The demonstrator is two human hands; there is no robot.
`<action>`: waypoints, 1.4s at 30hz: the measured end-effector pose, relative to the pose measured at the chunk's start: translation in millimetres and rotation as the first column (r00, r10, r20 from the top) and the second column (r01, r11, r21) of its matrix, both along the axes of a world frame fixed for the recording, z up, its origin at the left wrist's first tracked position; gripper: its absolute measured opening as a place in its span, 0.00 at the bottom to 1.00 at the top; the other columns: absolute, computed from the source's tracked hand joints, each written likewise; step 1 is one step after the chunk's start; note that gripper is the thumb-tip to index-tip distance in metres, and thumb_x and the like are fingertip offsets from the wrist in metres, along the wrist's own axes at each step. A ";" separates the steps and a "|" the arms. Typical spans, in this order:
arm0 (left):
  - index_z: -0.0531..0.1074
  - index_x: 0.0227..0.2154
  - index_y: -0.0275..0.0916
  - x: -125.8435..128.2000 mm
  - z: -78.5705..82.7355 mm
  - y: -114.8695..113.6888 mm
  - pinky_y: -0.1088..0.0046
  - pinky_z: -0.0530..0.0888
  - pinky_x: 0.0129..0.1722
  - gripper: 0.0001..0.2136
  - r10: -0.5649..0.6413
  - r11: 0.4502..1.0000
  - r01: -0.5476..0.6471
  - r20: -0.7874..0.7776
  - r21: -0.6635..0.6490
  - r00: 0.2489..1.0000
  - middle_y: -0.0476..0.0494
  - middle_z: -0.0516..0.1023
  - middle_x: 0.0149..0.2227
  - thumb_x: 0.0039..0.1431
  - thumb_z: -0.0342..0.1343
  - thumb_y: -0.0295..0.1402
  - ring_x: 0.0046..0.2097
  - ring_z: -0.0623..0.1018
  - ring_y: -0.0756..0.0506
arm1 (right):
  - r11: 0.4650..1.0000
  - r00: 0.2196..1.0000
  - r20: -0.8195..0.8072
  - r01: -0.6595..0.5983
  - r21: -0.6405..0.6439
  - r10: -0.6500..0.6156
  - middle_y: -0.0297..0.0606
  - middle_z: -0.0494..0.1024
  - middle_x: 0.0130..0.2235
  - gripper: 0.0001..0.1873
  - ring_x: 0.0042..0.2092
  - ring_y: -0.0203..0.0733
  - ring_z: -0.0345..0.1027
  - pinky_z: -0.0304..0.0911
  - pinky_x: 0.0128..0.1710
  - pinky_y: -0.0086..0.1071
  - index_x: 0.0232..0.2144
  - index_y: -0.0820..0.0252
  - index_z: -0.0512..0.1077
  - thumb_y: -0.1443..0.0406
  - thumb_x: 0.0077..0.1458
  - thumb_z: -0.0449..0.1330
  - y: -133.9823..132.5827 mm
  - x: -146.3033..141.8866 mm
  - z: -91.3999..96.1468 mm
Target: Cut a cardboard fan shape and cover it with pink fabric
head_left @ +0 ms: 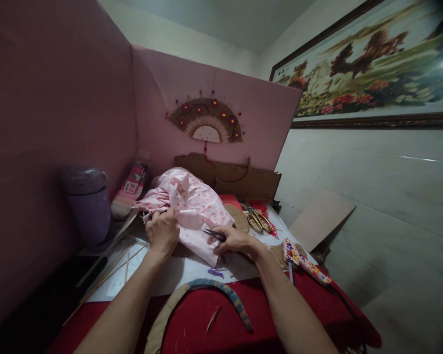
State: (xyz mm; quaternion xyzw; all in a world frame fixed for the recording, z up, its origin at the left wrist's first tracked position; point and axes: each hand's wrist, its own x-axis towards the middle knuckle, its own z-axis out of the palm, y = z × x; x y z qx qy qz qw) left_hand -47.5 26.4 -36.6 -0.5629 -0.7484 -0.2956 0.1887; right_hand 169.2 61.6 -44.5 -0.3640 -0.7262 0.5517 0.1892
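Note:
A pink-and-white fabric (195, 196) with small red spots lies bunched in a heap across the middle of the table. My left hand (163, 230) is closed on the gathered left edge of this fabric. In my right hand (234, 241) are dark scissors (214, 235), their blades pointing left over the pale front part of the fabric. The scissors' handles are mostly hidden by my fingers. In front of the hands lies a curved strip (192, 290), beige at one end and blue-patterned at the other. A small purple scrap (216, 272) rests near the fabric's front edge.
Gold-handled scissors (258, 221) lie right of the fabric, by a round cardboard piece (238, 218). A lidded purple cup (90, 206) stands left, beside thin sticks (114, 265). Behind are torn cardboard (243, 181) and a decorated fan (206, 118) on a pink panel (158, 73).

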 end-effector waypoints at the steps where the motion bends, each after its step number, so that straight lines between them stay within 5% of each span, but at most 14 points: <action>1: 0.74 0.34 0.36 -0.1 -0.8 0.2 0.64 0.65 0.31 0.11 0.005 1.000 -0.005 -0.026 -0.016 1.000 0.32 0.76 0.32 0.53 0.47 0.27 0.38 0.74 0.35 | 1.000 1.000 0.014 -0.018 -0.008 0.018 0.24 0.69 0.17 0.16 0.15 0.28 0.57 0.50 0.12 0.19 0.32 0.61 0.73 0.70 0.35 0.65 -0.9 -0.9 -0.5; 6: 0.73 0.36 0.33 -0.4 0.1 -1.5 0.65 0.65 0.30 0.13 0.000 0.997 -0.005 -0.072 -0.073 0.997 0.31 0.75 0.36 0.56 0.43 0.25 0.39 0.74 0.35 | 0.998 0.998 0.057 0.015 -0.055 -0.012 0.24 0.69 0.15 0.15 0.14 0.32 0.60 0.49 0.13 0.21 0.29 0.60 0.69 0.69 0.33 0.66 -3.2 -2.6 0.8; 10: 0.73 0.37 0.35 3.1 11.5 -6.2 0.65 0.66 0.35 0.12 -0.055 0.994 0.060 -0.053 0.093 0.997 0.33 0.74 0.38 0.56 0.46 0.27 0.41 0.73 0.37 | 0.972 0.976 -0.093 0.207 0.111 -0.197 0.26 0.65 0.14 0.09 0.15 0.31 0.58 0.48 0.14 0.22 0.23 0.60 0.67 0.61 0.42 0.62 -0.3 -2.3 10.9; 12: 0.74 0.36 0.38 6.7 14.1 -6.6 0.67 0.66 0.38 0.10 -0.228 0.969 0.226 0.011 0.100 0.974 0.37 0.75 0.38 0.56 0.48 0.29 0.42 0.73 0.40 | 0.882 0.920 -0.221 0.379 0.280 -0.325 0.27 0.65 0.15 0.12 0.17 0.32 0.58 0.52 0.17 0.24 0.22 0.60 0.67 0.58 0.45 0.61 2.2 -3.7 13.3; 14: 0.75 0.32 0.41 10.6 10.3 -5.1 0.70 0.66 0.37 0.09 -0.433 0.897 0.439 0.102 -0.045 0.896 0.41 0.77 0.34 0.54 0.50 0.29 0.38 0.74 0.43 | 0.731 0.877 -0.272 0.480 0.485 -0.395 0.31 0.69 0.21 0.13 0.22 0.33 0.62 0.56 0.23 0.26 0.26 0.61 0.71 0.57 0.45 0.62 4.5 -6.7 10.9; 17: 0.77 0.26 0.41 15.6 -4.3 -2.3 0.69 0.66 0.34 0.07 -0.557 0.766 0.583 0.173 -0.271 0.813 0.42 0.77 0.28 0.47 0.54 0.26 0.33 0.75 0.42 | 0.569 0.881 -0.156 0.414 0.711 -0.446 0.38 0.74 0.34 0.14 0.33 0.38 0.66 0.59 0.32 0.28 0.33 0.59 0.75 0.58 0.43 0.65 6.5 -12.3 1.0; 19: 0.77 0.25 0.40 17.5 -13.3 -1.7 0.67 0.66 0.32 0.07 -0.560 0.748 0.578 0.157 -0.326 0.814 0.40 0.76 0.26 0.43 0.55 0.25 0.31 0.75 0.40 | 0.523 0.866 -0.041 0.338 0.782 -0.499 0.40 0.73 0.37 0.10 0.35 0.40 0.66 0.58 0.33 0.29 0.32 0.59 0.75 0.61 0.46 0.63 6.9 -15.2 -5.2; 25: 0.75 0.30 0.40 19.8 -8.4 -4.1 0.66 0.67 0.35 0.07 -0.539 0.762 0.545 0.123 -0.349 0.833 0.40 0.77 0.32 0.49 0.53 0.28 0.36 0.75 0.40 | 0.565 0.781 0.096 0.355 0.745 -0.617 0.36 0.75 0.28 0.10 0.31 0.38 0.66 0.52 0.28 0.27 0.27 0.58 0.73 0.63 0.55 0.53 10.3 -16.8 -11.3; 30: 0.73 0.38 0.43 20.8 -3.3 -4.9 0.69 0.68 0.39 0.11 -0.472 0.861 0.471 0.041 -0.191 0.880 0.44 0.73 0.47 0.54 0.51 0.28 0.46 0.73 0.43 | 0.536 0.743 0.092 0.386 0.751 -0.663 0.38 0.77 0.31 0.10 0.33 0.39 0.67 0.51 0.29 0.27 0.30 0.59 0.73 0.63 0.56 0.52 11.6 -17.7 -13.2; 35: 0.71 0.42 0.40 20.2 -4.4 -4.7 0.69 0.68 0.35 0.12 -0.264 0.960 0.265 0.024 -0.085 0.964 0.41 0.73 0.44 0.58 0.47 0.28 0.42 0.73 0.42 | 0.542 0.724 0.141 0.357 0.761 -0.675 0.39 0.78 0.31 0.11 0.33 0.39 0.67 0.50 0.28 0.27 0.30 0.58 0.74 0.60 0.56 0.54 6.4 -19.4 -9.3; 39: 0.65 0.52 0.39 17.3 -5.9 -0.2 0.66 0.67 0.43 0.20 -0.267 0.964 0.267 -0.019 0.014 0.964 0.40 0.71 0.49 0.55 0.50 0.27 0.47 0.69 0.40 | 0.554 0.743 0.140 0.346 0.757 -0.655 0.39 0.78 0.31 0.11 0.33 0.39 0.68 0.50 0.28 0.28 0.29 0.57 0.75 0.60 0.54 0.55 4.3 -20.1 -8.2; 42: 0.71 0.44 0.40 14.6 -9.8 4.6 0.62 0.66 0.43 0.14 -0.277 0.961 0.277 0.000 -0.020 0.961 0.40 0.73 0.43 0.54 0.51 0.29 0.45 0.69 0.38 | 0.561 0.767 0.076 0.394 0.728 -0.637 0.38 0.77 0.29 0.12 0.31 0.38 0.67 0.51 0.27 0.27 0.28 0.58 0.75 0.58 0.54 0.56 8.6 -19.9 -12.8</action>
